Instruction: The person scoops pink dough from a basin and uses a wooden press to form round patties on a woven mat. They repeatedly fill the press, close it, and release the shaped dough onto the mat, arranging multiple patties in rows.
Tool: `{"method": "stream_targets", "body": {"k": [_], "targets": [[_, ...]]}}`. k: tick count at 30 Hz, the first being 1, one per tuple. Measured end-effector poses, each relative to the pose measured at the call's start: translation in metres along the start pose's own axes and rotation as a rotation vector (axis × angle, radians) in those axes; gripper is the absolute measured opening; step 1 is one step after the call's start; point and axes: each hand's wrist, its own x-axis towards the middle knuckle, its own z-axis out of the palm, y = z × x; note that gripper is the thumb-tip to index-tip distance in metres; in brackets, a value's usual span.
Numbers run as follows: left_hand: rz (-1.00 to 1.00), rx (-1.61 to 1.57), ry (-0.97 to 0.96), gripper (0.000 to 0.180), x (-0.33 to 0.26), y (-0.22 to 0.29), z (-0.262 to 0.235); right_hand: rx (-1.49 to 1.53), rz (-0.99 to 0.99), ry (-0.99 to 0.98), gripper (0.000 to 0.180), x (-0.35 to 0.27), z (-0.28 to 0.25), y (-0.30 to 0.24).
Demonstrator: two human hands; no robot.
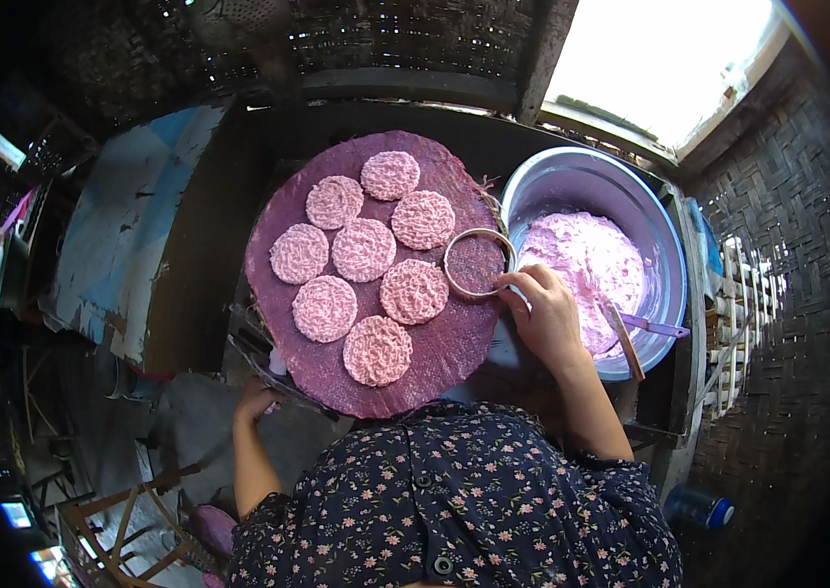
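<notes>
My right hand (546,312) pinches the near right rim of a thin ring mould (480,290) between thumb and fingers. The ring lies at the right edge of a round purple woven board (454,348), with only bare board inside it. Several round pink cakes of squiggly, noodle-like texture (363,250) lie on the board to its left. My left hand (256,402) is low at the board's near left edge, its fingers partly hidden by a dark edge there. Right of the board, a large basin (667,245) holds sticky pink dough (586,269).
A purple-handled tool (660,326) and a flat wooden stick (625,343) lean in the basin. White slatted basketwork (738,323) stands right of it. At the left is a worn blue-and-white panel (131,235); a blue-capped bottle (697,509) lies at lower right.
</notes>
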Motion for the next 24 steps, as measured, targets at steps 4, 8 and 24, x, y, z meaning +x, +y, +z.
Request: {"method": "stream_targets", "body": {"k": [4,8,24], "targets": [[0.091,0.107,0.06,0.023,0.02,0.008,0.003,0.092,0.031,0.147,0.01,-0.004,-0.01,0.009],[0.099,0.413,0.213,0.034,0.037,0.014,0.003,0.23,0.129,0.238,0.009,-0.017,-0.036,0.018],[0.364,-0.154,0.797,0.036,-0.014,0.112,0.012,0.278,0.159,0.037,0.01,-0.059,-0.068,0.016]]}}
